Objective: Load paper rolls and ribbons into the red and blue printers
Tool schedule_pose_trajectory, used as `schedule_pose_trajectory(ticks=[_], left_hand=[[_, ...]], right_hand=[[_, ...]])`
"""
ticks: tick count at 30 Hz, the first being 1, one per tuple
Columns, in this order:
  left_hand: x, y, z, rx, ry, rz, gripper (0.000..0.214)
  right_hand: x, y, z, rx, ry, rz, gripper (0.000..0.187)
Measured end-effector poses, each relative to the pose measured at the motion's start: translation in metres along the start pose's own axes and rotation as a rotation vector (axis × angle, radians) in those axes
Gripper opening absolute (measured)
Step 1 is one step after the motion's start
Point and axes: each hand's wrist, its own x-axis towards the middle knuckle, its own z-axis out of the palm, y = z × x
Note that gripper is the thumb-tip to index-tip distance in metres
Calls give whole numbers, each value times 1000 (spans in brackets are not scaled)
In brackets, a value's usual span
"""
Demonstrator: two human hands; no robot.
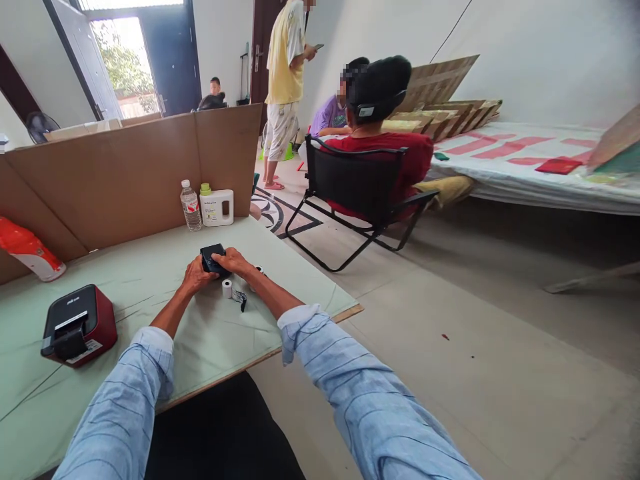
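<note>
Both hands hold a small black box-shaped device (212, 251) over the table. My left hand (197, 275) is closed around its near left side. My right hand (233, 261) grips the right side, with the thumb lying on the top face. Just below the device, a small white paper roll (227, 289) stands on the table. A dark printed strip (241, 300) curls out beside that roll. Another white roll (259, 270) is partly hidden behind my right forearm. The underside of the device is out of sight.
A red and black printer (79, 325) sits at the left on the green-covered table (210, 360). A water bottle (191, 207), a white jug (217, 207) and an orange bottle (31, 250) stand near the cardboard screen (135, 180). A person in red sits in a folding chair (353, 173).
</note>
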Motion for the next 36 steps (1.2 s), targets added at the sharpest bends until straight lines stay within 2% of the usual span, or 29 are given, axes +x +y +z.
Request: schedule_pose_trajectory(ticks=[3, 6, 10, 12, 15, 18, 23, 28, 31, 36], left_hand=[[-9, -1, -13, -20, 27, 3, 55], [-30, -9, -37, -58, 67, 24, 58], [-79, -26, -70, -62, 97, 4, 60], [-106, -33, -80, -19, 90, -22, 61], [-138, -41, -85, 47, 77, -46, 61], [-157, -51, -81, 38, 72, -59, 63], [-164, -77, -73, -2, 131, -52, 78], [-153, -105, -68, 6, 206, 122, 80], [-143, -110, -63, 24, 233, 196, 74], [-129, -105, -60, 77, 253, 170, 53]], right_hand=[[-6, -13, 0, 13, -25, -22, 48], [-20, -29, 8, 48, -30, -102, 47], [-51, -40, 36, 196, -68, -320, 42], [-68, -41, 55, 263, -94, -378, 42], [-89, -36, 82, 319, -133, -402, 40], [-103, -27, 102, 344, -137, -426, 37], [-119, -5, 118, 340, -56, -481, 46], [-127, 16, 133, 335, 48, -623, 72], [-125, 21, 141, 315, 87, -627, 76], [-123, 22, 144, 340, 93, -640, 73]])
